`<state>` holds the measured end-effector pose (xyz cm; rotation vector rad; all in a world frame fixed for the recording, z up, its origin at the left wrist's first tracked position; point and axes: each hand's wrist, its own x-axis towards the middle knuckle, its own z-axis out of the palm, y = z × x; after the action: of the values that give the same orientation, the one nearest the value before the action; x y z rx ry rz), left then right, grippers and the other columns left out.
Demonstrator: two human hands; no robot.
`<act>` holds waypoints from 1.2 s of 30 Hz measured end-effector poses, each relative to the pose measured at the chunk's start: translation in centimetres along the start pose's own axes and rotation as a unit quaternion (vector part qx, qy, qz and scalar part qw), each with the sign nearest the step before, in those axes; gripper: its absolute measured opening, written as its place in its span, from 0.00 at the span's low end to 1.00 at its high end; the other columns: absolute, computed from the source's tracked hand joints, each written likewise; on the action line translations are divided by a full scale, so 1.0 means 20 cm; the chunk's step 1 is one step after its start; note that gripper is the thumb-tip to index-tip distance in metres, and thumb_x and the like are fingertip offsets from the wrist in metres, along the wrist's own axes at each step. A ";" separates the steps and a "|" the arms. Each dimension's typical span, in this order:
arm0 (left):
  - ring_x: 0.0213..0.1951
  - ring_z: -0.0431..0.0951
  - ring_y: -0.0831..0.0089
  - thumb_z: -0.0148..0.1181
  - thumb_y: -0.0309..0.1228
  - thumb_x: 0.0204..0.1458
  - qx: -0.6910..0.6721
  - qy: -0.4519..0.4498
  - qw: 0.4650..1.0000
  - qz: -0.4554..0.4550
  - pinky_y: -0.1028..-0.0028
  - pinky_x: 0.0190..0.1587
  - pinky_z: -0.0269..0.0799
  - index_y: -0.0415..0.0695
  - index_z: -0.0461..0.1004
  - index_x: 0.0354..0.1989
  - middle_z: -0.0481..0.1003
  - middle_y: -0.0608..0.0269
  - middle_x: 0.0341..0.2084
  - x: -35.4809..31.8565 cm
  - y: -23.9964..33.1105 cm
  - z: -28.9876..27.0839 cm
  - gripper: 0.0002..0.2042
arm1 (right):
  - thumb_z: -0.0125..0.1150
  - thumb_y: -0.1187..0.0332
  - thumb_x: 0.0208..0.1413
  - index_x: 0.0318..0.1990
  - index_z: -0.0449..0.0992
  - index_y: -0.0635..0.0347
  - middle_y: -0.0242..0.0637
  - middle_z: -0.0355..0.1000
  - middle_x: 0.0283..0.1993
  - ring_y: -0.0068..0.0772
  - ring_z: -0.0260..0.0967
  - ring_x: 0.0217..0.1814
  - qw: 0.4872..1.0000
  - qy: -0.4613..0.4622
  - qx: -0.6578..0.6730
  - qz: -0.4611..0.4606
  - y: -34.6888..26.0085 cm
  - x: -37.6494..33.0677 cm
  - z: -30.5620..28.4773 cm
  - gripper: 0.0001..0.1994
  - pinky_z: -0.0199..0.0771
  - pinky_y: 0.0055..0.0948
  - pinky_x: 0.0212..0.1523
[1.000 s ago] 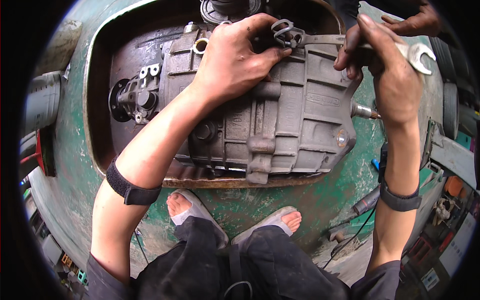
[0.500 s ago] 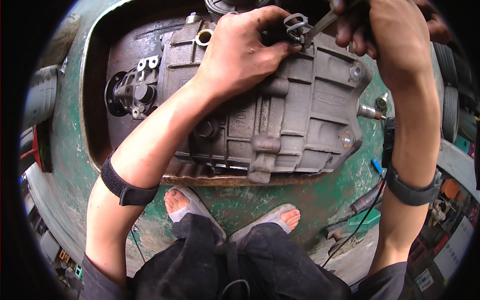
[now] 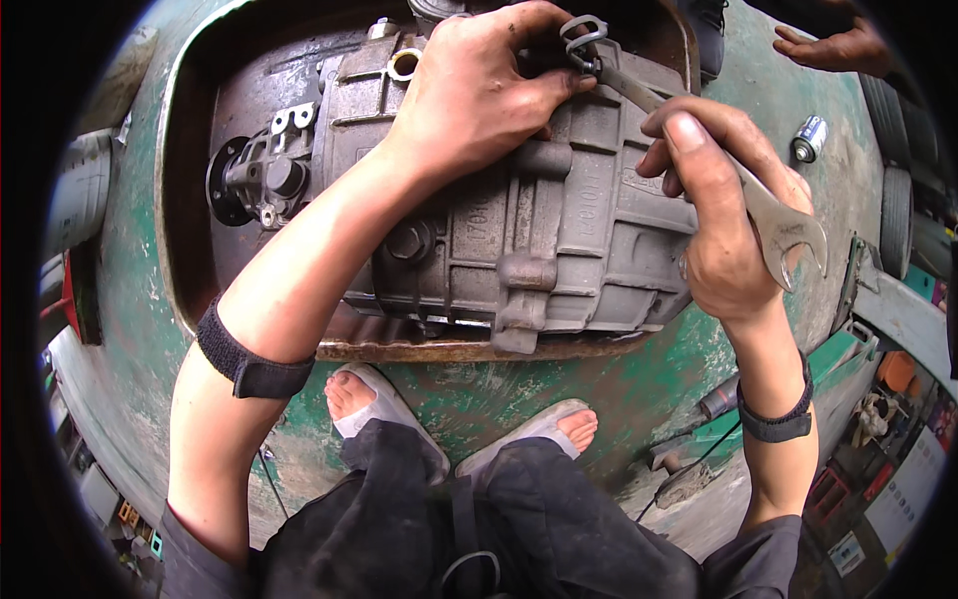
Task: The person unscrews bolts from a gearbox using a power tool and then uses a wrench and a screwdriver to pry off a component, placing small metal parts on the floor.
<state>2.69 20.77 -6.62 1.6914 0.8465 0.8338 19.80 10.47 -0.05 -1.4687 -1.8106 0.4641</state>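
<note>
From where I'm standing, a large grey ribbed cast-metal gearbox housing point(image 3: 549, 270) is lying in a dark metal tray with a rusty rim point(image 3: 479, 348), its right-hand end reaching over the tray's side. The person's left hand point(image 3: 479, 88) is bending over the top of the housing, its thumb tip pressing close against a small dark bolt point(image 3: 593, 68) at the foot of a bent grey metal loop point(image 3: 587, 40). The forefinger is curling around behind the loop; its tip is hiding from me, so I cannot tell whether finger and thumb are truly pinching anything.

The right hand point(image 3: 723, 220) is wrapping its fingers around the shaft of a long silver-grey steel wrench point(image 3: 768, 215), thumb lying along it. The wrench is slanting across the housing's upper right part: its wide forked end is sticking out past the palm, and its far end is meeting the bolt beside the left thumb.

A black round flange point(image 3: 228, 184) is showing at the gearbox's left end. Beyond the tray, a small white-and-dark can point(image 3: 810, 138) is lying on the worn green floor point(image 3: 758, 90), and another person's hand point(image 3: 838, 46) is hanging near the top right.
</note>
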 end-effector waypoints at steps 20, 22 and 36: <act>0.37 0.80 0.80 0.69 0.24 0.47 0.054 0.033 0.995 0.080 0.77 0.43 0.76 0.38 0.79 0.42 0.82 0.62 0.33 0.00 -0.04 -0.01 0.13 | 0.51 0.73 0.60 0.34 0.79 0.71 0.35 0.68 0.18 0.28 0.69 0.20 0.940 -0.086 0.095 0.317 0.05 0.63 -0.22 0.10 0.69 0.25 0.25; 0.37 0.80 0.80 0.70 0.26 0.47 0.058 0.049 0.993 0.094 0.77 0.43 0.75 0.38 0.79 0.43 0.82 0.61 0.33 0.00 -0.04 -0.01 0.14 | 0.50 0.67 0.65 0.47 0.79 0.60 0.22 0.64 0.23 0.11 0.57 0.21 0.928 -0.205 0.078 0.302 0.02 0.66 -0.18 0.12 0.56 0.15 0.21; 0.24 0.73 0.86 0.68 0.33 0.52 -0.018 0.056 0.994 0.093 0.80 0.27 0.69 0.39 0.78 0.43 0.78 0.66 0.25 0.00 -0.07 -0.01 0.14 | 0.54 0.52 0.64 0.37 0.74 0.63 0.36 0.76 0.22 0.15 0.57 0.10 0.822 -0.247 0.013 0.513 0.09 0.48 0.06 0.19 0.46 0.17 0.08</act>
<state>2.43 21.21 -7.89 1.7221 0.7522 1.0737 19.46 20.33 1.03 -2.3917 -1.1497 1.4979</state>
